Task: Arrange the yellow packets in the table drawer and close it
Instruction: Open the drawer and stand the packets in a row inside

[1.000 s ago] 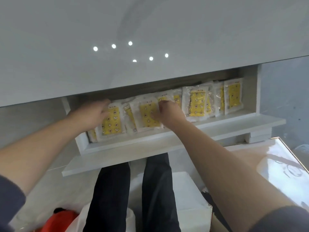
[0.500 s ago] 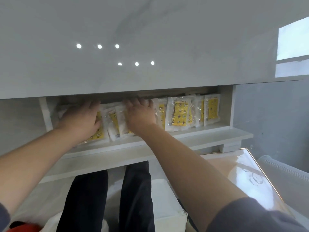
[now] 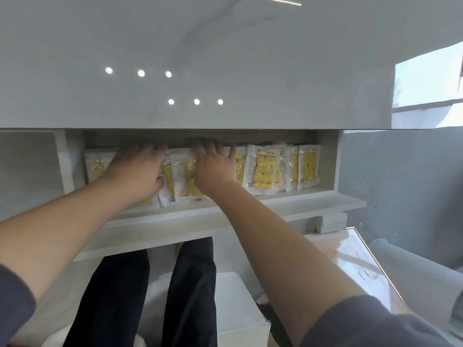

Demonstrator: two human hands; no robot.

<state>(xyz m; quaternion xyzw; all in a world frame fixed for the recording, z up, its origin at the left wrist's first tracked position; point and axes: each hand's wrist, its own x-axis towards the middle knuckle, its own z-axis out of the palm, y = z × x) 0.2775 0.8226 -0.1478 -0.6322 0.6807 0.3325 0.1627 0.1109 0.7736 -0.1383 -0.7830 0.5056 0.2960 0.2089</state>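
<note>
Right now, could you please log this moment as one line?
left hand: flat on packets | right hand: flat on packets | yellow packets: in drawer | drawer: open

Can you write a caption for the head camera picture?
Both hands press flat on yellow packets in the open drawer.

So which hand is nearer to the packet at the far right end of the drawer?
Right. The right hand lies mid-row, several packets from the far-right packet; the left hand is further left.

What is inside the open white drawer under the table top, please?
The open white drawer holds a row of clear plastic packets with yellow print. The left hand and right hand lie flat on some, hiding these packets and the drawer's bottom.
</note>
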